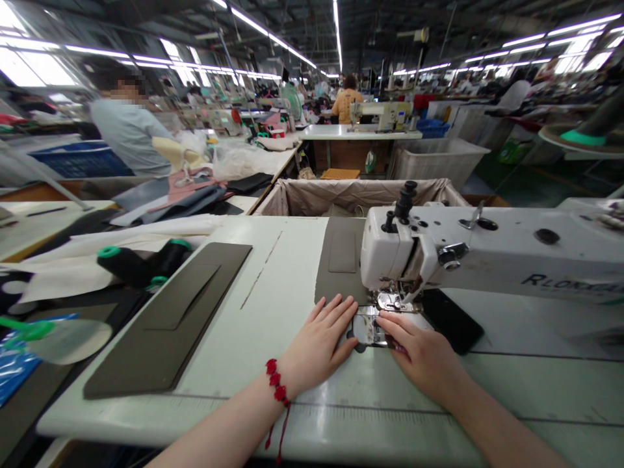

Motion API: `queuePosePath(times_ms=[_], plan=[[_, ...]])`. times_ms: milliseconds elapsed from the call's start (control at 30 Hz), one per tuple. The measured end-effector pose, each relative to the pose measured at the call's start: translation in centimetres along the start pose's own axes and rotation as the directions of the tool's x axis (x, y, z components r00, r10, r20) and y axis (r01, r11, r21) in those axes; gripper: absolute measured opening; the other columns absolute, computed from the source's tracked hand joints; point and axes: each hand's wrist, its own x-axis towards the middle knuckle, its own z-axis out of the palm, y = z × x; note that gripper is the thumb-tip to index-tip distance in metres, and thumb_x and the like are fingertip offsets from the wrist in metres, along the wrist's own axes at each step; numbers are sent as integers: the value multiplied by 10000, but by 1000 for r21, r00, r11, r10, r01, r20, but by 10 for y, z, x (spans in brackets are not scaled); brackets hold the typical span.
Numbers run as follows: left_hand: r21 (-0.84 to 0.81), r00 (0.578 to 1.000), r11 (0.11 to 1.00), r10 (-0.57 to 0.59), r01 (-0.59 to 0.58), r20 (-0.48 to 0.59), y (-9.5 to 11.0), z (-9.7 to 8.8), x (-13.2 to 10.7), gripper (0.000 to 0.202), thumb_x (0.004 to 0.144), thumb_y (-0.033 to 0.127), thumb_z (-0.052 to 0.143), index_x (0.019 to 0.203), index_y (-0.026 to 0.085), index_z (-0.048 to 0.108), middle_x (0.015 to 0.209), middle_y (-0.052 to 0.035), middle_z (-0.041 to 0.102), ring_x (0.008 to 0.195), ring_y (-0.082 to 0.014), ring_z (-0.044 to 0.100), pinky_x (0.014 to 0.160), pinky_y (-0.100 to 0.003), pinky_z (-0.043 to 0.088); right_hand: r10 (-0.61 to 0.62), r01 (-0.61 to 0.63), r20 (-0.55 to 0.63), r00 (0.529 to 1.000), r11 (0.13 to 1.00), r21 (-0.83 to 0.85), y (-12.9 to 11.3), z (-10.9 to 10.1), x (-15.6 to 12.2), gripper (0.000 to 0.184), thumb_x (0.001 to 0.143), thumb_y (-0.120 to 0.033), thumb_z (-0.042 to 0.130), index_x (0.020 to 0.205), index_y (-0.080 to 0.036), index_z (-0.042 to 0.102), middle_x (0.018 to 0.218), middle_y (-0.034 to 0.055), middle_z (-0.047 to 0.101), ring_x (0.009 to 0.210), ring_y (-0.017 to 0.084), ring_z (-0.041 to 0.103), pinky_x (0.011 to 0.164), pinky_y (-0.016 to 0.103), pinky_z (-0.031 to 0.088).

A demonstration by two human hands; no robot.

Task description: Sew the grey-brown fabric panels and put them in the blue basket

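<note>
We rest our left hand [319,339] and right hand [419,354] open and flat — gripping nothing — by the olive panel [341,260] at the presser foot [392,301]; feeding seems in hand, calling for steady guiding.

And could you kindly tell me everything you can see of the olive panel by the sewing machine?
The olive panel is a flat, matte sheet that looks like leather or synthetic leather, with straight edges and a rectangular patch on its upper face. It lies flat on the white machine table, running from the far table edge toward the presser foot. Its right side is partly hidden by the sewing machine head. The left hand's fingers touch its near end.
</note>
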Motion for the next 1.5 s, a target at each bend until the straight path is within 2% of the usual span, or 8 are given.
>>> queuePosePath(times_ms=[600,700,800,900,1033,1200,1333,1500], plan=[[53,993,999,10,-4,-116,1,3,2,678,975,493,389,1527,209,119,1541,-89,306,1432,-249,256,1171,-434,215,42,-42,-23,999,999,-21,-6,-2,5,475,855,-162,509,1320,-255,542,1400,10,528,1117,205,600,954,337,477],[176,982,973,-124,149,-144,5,-12,1,667,985,515,328,1514,136,183,1139,-129,671,1112,-254,609,1119,-461,273,65,-64,19,998,997,-53,-19,-12,1,459,870,-188,505,1326,-233,541,1401,28,529,1076,230,622,923,357,489],[297,954,907,-269,297,-133,3,-27,-11,615,984,518,305,1431,104,390,793,-112,690,797,-281,670,929,-489,426,58,-56,46,997,997,-53,-40,-21,-14,418,870,-230,519,1282,-269,571,1361,5,568,999,227,653,843,346,519],[369,961,888,-239,274,-140,-7,-27,-42,505,976,434,367,1372,144,488,1020,-168,656,968,-343,624,851,-483,458,53,-51,55,997,998,-44,-51,-23,-38,483,853,-234,527,1329,-316,524,1426,-32,504,1033,215,644,838,335,525],[396,947,868,-222,301,-234,-26,-6,-100,493,915,183,370,1390,85,455,1365,-195,487,1265,-363,451,1052,-521,352,335,-335,-21,942,931,-144,-31,-19,-72,562,889,-207,441,1448,-255,398,1513,25,376,979,246,668,718,375,557],[268,945,924,-207,274,-254,-25,14,-154,568,873,112,346,1439,167,367,1518,-86,338,1419,-309,263,1115,-541,314,351,-355,-63,934,932,-72,-14,-21,-131,473,915,-221,431,1383,-269,479,1441,29,486,967,226,671,753,356,548],[174,977,973,-125,155,-172,-5,13,-158,630,884,111,351,1488,254,244,1557,-16,266,1447,-235,212,1171,-519,253,311,-304,-74,947,948,94,-35,-27,-176,252,925,-261,463,1111,-247,632,1083,48,704,843,188,677,726,294,521],[70,991,994,-77,85,-113,24,6,-128,576,892,91,368,1436,276,337,1527,-8,324,1439,-236,230,1184,-531,229,553,-519,-45,832,805,286,-68,-16,-185,238,959,-425,436,888,-243,572,687,-11,641,608,155,616,572,250,454]])
